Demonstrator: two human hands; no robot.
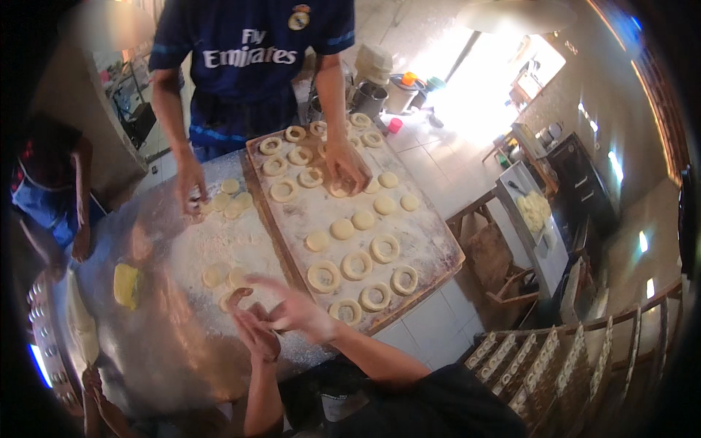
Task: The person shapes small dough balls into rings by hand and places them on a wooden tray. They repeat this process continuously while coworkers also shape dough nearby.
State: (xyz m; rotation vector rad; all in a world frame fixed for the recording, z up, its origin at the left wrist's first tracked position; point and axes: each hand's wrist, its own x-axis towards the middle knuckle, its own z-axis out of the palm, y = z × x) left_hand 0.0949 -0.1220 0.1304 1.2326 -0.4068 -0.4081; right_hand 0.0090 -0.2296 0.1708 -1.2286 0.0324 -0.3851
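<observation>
My left hand (255,337) and my right hand (301,312) meet over the near edge of the metal table (175,343). Their fingers curl around what looks like a piece of dough (278,323), mostly hidden between them. Just beyond my fingers, a few dough rounds (213,275) lie on floured metal. To the right, a wooden board (431,241) carries several dough rings (357,265) and flat dough discs (363,220). Across the table, a co-worker in a dark blue shirt presses one hand (347,166) on dough on the board; the other hand (193,191) is beside more rounds.
A yellow lump (126,286) and a long pale bundle (80,321) lie on the left of the table. Another person's hands (95,385) are at the lower left. A rack of filled trays (537,369) stands at the lower right. Buckets (400,91) stand behind the co-worker.
</observation>
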